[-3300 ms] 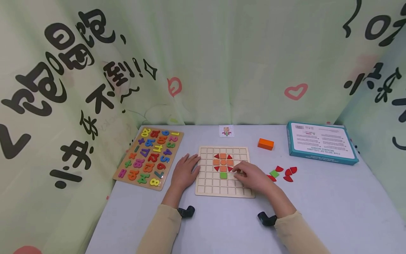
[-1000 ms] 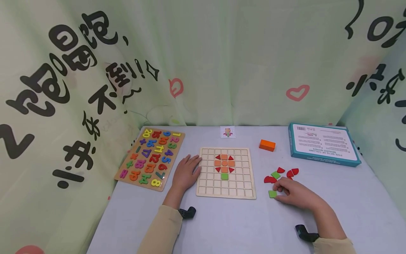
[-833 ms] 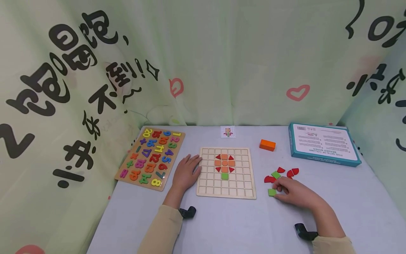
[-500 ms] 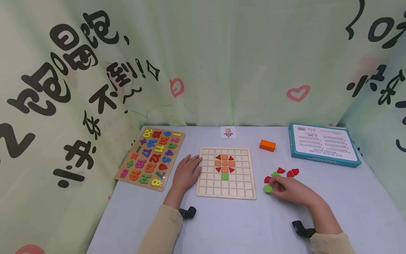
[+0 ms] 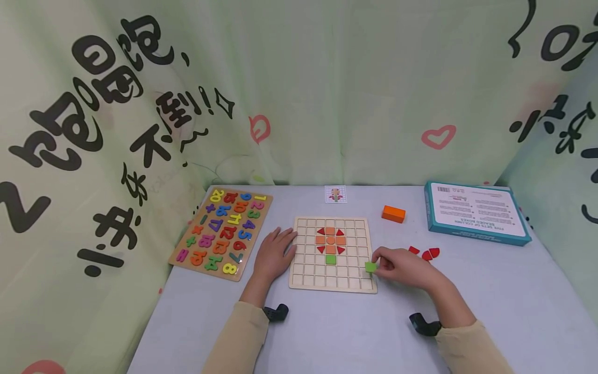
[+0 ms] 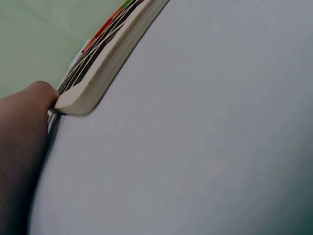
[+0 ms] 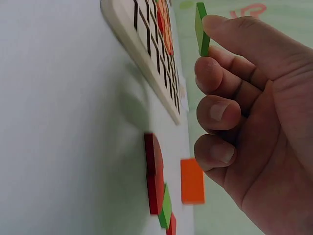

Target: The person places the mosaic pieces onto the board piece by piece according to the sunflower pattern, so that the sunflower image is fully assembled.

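Observation:
My right hand [image 5: 404,267] pinches a green square tile [image 5: 370,267] between thumb and fingertips, over the right edge of the wooden grid board [image 5: 308,278]. In the right wrist view the tile [image 7: 201,29] is clear of the table. On the board, orange pieces form a cross around an orange round piece [image 5: 330,240], with red triangular pieces [image 5: 341,232] at its corners. Another green square [image 5: 330,259] lies in the cell below the cross. My left hand [image 5: 274,254] lies flat with its fingertips at the board's left edge, fingers extended.
Red pieces [image 5: 427,255] lie loose to the right, with a green square [image 7: 166,206] among them. Behind are an orange block [image 5: 393,214], a teal-edged box [image 5: 478,212] and a small pattern card [image 5: 335,194]. A number puzzle board [image 5: 219,234] lies at left.
My right hand went from the board to the loose pieces, took hold of a green square tile, and carried it left to the board's right edge. The left hand stays in place.

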`<state>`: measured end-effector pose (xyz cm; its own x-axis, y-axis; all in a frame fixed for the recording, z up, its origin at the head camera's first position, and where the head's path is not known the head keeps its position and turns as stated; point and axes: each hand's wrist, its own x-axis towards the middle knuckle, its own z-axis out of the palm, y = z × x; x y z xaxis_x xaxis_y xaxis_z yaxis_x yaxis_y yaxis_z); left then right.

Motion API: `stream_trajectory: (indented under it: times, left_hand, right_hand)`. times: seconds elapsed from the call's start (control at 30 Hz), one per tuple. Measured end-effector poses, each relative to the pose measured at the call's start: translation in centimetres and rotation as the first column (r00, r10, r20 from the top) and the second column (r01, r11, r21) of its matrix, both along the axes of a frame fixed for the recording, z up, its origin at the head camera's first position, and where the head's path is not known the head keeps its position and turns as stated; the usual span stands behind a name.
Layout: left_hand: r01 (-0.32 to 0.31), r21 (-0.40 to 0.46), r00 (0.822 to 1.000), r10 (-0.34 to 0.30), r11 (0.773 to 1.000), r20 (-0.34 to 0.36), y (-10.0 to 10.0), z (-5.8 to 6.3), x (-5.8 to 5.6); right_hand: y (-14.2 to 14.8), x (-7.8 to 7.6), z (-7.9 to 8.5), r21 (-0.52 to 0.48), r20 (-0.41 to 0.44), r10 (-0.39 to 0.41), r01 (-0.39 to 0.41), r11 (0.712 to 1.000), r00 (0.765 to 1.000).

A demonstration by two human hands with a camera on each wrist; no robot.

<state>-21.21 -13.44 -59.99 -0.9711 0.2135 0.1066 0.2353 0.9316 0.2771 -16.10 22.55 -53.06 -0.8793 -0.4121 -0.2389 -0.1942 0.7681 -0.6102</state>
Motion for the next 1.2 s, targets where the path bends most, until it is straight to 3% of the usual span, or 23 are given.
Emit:
stream_trajectory:
  times: [0.73,1.2]
  left_hand:
    - [-0.006,-0.013,1.0,0.006,1.0,0.0,0.0,-0.2,0.0]
    - [0.001,-0.004,1.0,-0.001,1.0,0.008,0.0,0.0,0.0]
  right_hand:
    - [-7.3,-1.3,-1.5,-0.016,-0.079,0.088,-0.09,0.996,0.993]
    - [-9.2,-1.2,-2.5,0.078,-0.101,0.043,-0.035,0.996,0.994]
